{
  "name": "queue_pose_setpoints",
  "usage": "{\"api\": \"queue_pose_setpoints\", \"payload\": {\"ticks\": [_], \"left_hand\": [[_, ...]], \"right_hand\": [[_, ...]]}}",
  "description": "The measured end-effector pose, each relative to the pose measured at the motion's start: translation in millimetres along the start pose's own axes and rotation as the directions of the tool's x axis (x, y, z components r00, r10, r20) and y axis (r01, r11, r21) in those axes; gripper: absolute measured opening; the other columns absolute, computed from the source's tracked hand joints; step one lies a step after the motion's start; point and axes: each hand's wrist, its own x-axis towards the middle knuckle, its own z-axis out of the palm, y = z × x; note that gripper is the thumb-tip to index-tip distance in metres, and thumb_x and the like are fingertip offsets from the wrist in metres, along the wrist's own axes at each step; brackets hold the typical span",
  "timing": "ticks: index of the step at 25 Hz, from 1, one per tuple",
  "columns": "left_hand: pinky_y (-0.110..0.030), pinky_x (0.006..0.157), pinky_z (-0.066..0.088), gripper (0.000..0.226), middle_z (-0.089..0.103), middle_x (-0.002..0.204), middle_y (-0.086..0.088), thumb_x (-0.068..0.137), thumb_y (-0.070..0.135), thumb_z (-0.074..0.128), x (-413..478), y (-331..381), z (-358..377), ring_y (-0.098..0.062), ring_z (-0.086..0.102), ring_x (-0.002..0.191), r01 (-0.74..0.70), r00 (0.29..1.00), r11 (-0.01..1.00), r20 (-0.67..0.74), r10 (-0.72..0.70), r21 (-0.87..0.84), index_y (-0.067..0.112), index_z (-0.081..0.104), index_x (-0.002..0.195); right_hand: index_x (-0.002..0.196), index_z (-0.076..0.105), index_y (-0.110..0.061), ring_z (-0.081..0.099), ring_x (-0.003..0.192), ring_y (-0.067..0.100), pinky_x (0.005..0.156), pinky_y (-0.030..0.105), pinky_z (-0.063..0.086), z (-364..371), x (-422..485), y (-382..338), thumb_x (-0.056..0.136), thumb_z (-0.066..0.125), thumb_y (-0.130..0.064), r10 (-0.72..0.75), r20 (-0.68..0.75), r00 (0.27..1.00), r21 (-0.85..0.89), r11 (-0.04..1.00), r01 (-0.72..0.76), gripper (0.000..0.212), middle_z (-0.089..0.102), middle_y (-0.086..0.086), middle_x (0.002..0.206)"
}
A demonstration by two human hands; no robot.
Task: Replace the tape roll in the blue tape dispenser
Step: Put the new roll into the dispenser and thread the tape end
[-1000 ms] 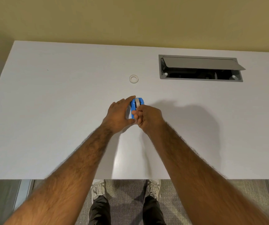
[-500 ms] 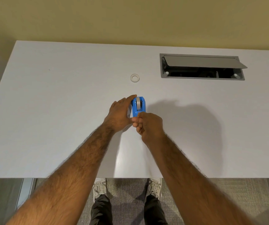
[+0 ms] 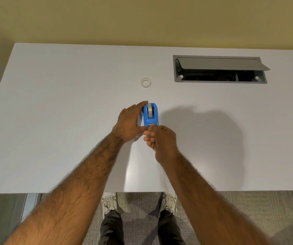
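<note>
The blue tape dispenser [image 3: 151, 115] stands on the white table [image 3: 53, 121], its cutter end toward me. A pale tape roll [image 3: 149, 109] sits in its cradle. My left hand [image 3: 129, 122] cups the dispenser's left side, index finger along the far end and thumb at the near corner. My right hand [image 3: 160, 138] is just in front of the cutter, thumb and fingers pinched together; a tape end between them is too thin to make out. A second small ring of tape [image 3: 145, 82] lies flat on the table beyond the dispenser.
A grey cable hatch [image 3: 220, 69] with its lid propped open is set into the table at the far right. The table's near edge runs above my shoes [image 3: 109, 202] and the carpet. A yellow wall rises behind the table.
My right hand has drawn back toward me from the top of the dispenser to just in front of the cutter. The roll and cutter are now uncovered. My left hand kept its hold.
</note>
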Motion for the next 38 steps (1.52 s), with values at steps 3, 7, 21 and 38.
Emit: {"api": "queue_pose_setpoints", "payload": {"ticks": [3, 7, 21, 38], "left_hand": [[-0.044, 0.114, 0.029, 0.088, 0.056, 0.142, -0.003, 0.080, 0.043, 0.079, 0, -1, 1, -0.023, 0.051, 0.129, 0.004, 1.000, 1.000, 0.005, -0.004, -0.007, 0.023, 0.034, 0.153], [-0.045, 0.114, 0.029, 0.090, 0.056, 0.142, -0.003, 0.078, 0.045, 0.079, 1, -2, 1, -0.023, 0.052, 0.128, 0.014, 1.000, 1.000, 0.008, -0.014, -0.012, 0.024, 0.034, 0.153], [-0.044, 0.114, 0.029, 0.100, 0.054, 0.145, 0.000, 0.071, 0.057, 0.081, 3, -8, 5, -0.021, 0.051, 0.131, 0.017, 1.000, 1.000, 0.016, -0.017, 0.011, 0.029, 0.031, 0.153], [-0.043, 0.112, 0.031, 0.099, 0.056, 0.143, -0.002, 0.074, 0.050, 0.082, 3, -10, 2, -0.023, 0.052, 0.129, -0.007, 1.000, 0.999, 0.019, 0.006, 0.036, 0.027, 0.031, 0.155]], "right_hand": [[0.106, 0.068, -0.004, 0.066, 0.068, 0.019, 0.073, 0.032, 0.058, 1, 2, 3, 0.091, 0.063, -0.024, -0.004, -0.009, 1.000, -0.015, 1.000, 0.004, 0.025, 0.073, 0.013, 0.087], [0.107, 0.067, -0.008, 0.069, 0.071, 0.020, 0.073, 0.033, 0.061, -1, 4, 7, 0.091, 0.064, -0.026, -0.047, -0.022, 0.999, -0.037, 0.998, 0.047, 0.024, 0.075, 0.012, 0.091], [0.102, 0.065, -0.012, 0.072, 0.071, 0.020, 0.073, 0.032, 0.061, -15, 15, 16, 0.093, 0.060, -0.031, -0.036, -0.034, 0.999, -0.100, 0.994, 0.032, 0.021, 0.074, 0.011, 0.093], [0.090, 0.069, -0.014, 0.075, 0.074, 0.023, 0.068, 0.031, 0.062, -11, 24, 3, 0.081, 0.068, -0.053, -0.074, 0.000, 0.997, -0.276, 0.959, 0.071, 0.040, 0.075, 0.008, 0.086]]}}
